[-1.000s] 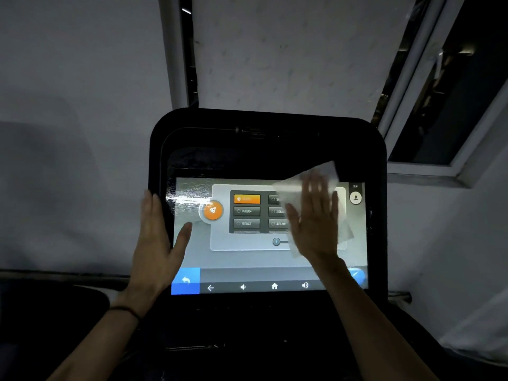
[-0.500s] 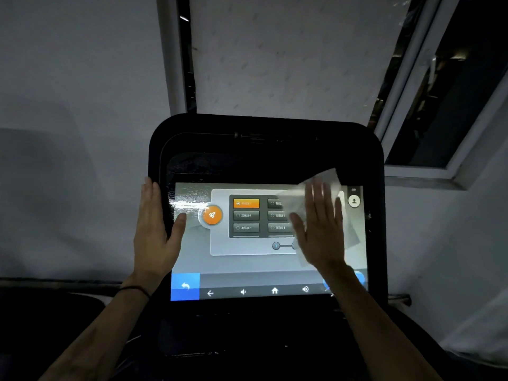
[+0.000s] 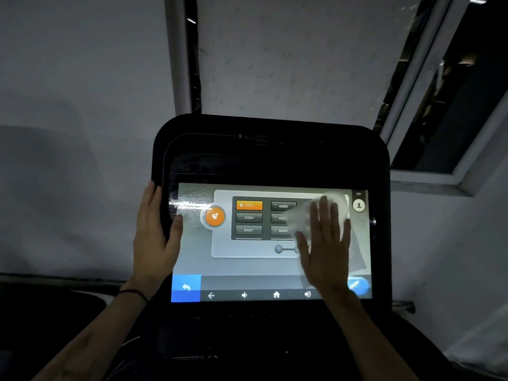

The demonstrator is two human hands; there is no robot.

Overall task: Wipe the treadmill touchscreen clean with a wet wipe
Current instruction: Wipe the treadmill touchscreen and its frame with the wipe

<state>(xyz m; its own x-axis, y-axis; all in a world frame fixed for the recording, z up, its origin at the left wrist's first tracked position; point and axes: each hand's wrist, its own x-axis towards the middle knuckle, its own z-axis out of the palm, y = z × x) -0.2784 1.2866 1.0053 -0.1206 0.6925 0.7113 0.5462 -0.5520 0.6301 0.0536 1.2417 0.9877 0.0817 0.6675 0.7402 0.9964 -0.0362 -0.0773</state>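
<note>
White wet wipe (image 3: 295, 220) under right hand (image 3: 325, 251)

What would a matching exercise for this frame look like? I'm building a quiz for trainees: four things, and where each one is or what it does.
Things:
1. left hand
2. right hand
3. wet wipe
4. blue back button

Places:
A. bottom left corner of the touchscreen
B. pressed flat on the wipe
C. holds the console's left edge
D. spread over the screen's right part

Pairs: 1-C, 2-B, 3-D, 4-A
</note>
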